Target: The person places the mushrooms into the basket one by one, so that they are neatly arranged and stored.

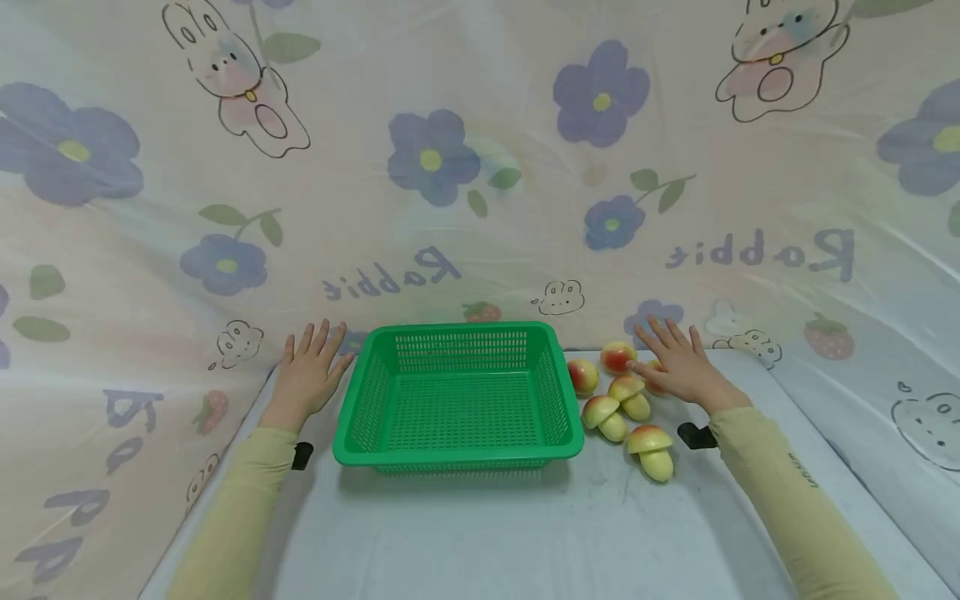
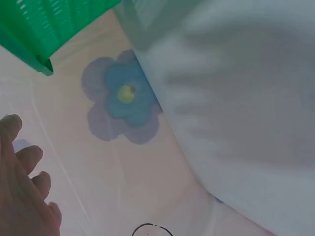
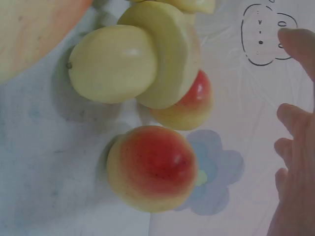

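Note:
My left hand (image 1: 303,379), fingers straight and spread, is just left of a green plastic basket (image 1: 457,460) and holds nothing. Nothing is visible in the basket. To its right lie several yellow toy mushrooms with reddish caps; the nearest mushroom (image 1: 652,452) lies closest to me. Behind them are several round red-and-yellow pieces (image 1: 618,357), either fruits or mushroom caps; I cannot tell which. My right hand (image 1: 686,367) spreads its fingers beside these, its thumb partly covering one. In the right wrist view, a gap separates the fingers from the round piece (image 3: 153,167).
A white cloth covers the table (image 1: 465,533). Behind it hangs a pale curtain (image 1: 510,242) printed with rabbits and flowers, also along both sides. Black straps (image 1: 697,436) sit at the wrists.

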Demonstrator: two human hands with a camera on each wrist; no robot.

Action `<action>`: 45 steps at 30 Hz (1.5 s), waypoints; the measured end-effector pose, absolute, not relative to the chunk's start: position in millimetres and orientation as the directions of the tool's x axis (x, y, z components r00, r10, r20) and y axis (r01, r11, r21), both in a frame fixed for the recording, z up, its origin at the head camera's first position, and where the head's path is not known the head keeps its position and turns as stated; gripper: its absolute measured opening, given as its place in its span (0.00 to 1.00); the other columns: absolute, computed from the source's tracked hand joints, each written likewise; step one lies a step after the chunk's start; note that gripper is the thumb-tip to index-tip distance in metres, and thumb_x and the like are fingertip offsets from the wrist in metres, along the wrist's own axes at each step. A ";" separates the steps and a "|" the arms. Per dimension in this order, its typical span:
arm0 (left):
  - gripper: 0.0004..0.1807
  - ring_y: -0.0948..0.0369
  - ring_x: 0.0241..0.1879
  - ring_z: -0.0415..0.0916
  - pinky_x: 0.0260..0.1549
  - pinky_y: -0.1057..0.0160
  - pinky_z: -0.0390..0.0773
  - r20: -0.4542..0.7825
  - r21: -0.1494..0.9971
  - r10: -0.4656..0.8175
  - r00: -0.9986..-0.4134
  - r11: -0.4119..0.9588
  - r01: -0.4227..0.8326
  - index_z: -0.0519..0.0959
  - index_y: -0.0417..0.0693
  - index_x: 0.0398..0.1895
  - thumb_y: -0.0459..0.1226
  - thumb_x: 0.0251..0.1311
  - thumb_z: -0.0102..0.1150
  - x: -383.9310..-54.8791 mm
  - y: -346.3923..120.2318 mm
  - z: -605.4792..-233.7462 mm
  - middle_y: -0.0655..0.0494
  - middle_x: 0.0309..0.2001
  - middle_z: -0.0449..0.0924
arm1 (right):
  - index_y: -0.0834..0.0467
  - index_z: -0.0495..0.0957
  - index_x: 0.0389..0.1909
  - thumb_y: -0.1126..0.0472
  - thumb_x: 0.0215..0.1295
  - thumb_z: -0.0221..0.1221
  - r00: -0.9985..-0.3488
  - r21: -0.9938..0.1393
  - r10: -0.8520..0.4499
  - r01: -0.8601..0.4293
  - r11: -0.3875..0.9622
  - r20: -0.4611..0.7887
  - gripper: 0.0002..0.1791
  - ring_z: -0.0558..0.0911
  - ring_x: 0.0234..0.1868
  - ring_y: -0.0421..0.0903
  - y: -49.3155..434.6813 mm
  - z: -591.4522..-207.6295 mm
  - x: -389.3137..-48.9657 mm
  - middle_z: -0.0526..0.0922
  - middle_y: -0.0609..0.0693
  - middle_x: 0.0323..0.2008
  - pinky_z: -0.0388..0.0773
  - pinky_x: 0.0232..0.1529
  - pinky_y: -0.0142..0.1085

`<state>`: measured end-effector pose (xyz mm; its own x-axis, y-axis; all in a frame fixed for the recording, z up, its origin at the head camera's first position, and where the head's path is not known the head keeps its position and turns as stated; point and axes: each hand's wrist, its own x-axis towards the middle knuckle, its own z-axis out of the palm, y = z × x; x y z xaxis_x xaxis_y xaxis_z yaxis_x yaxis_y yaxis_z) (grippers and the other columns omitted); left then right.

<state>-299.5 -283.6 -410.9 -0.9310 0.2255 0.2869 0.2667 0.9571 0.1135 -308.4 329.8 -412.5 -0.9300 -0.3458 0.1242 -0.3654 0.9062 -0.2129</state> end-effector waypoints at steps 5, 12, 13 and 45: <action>0.36 0.35 0.69 0.42 0.64 0.35 0.42 0.241 0.279 0.223 -0.944 0.916 0.288 0.55 0.39 0.73 0.55 0.73 0.37 -296.7 -283.8 -404.6 0.31 0.71 0.48 | 0.65 0.53 0.72 0.46 0.68 0.56 -0.912 -0.259 -0.365 -0.405 0.877 0.189 0.41 0.47 0.69 0.69 329.5 -405.4 -304.6 0.52 0.70 0.69 0.35 0.64 0.66; 0.34 0.35 0.62 0.60 0.55 0.36 0.65 0.175 0.551 0.251 -0.952 0.776 0.306 0.60 0.37 0.70 0.53 0.72 0.43 -293.9 -287.2 -397.0 0.31 0.65 0.60 | 0.69 0.60 0.67 0.52 0.69 0.57 -0.917 -0.452 -0.358 -0.397 0.798 0.175 0.34 0.59 0.65 0.70 331.4 -394.0 -294.2 0.63 0.70 0.64 0.55 0.60 0.65; 0.34 0.35 0.61 0.61 0.54 0.36 0.66 0.158 0.585 0.253 -0.955 0.754 0.297 0.59 0.37 0.71 0.53 0.72 0.43 -292.7 -287.3 -395.5 0.32 0.65 0.61 | 0.68 0.60 0.67 0.52 0.70 0.56 -0.923 -0.477 -0.348 -0.384 0.791 0.165 0.34 0.61 0.64 0.69 331.6 -392.6 -292.1 0.64 0.69 0.64 0.57 0.60 0.64; 0.44 0.48 0.45 0.79 0.43 0.51 0.80 -0.183 0.938 0.366 -0.912 0.344 -0.050 0.45 0.42 0.75 0.38 0.64 0.60 -250.0 -286.4 -402.3 0.32 0.58 0.64 | 0.69 0.60 0.67 0.53 0.78 0.40 -0.908 -0.833 -0.411 -0.165 0.528 -0.081 0.27 0.69 0.60 0.65 352.4 -408.4 -225.8 0.70 0.66 0.59 0.73 0.54 0.51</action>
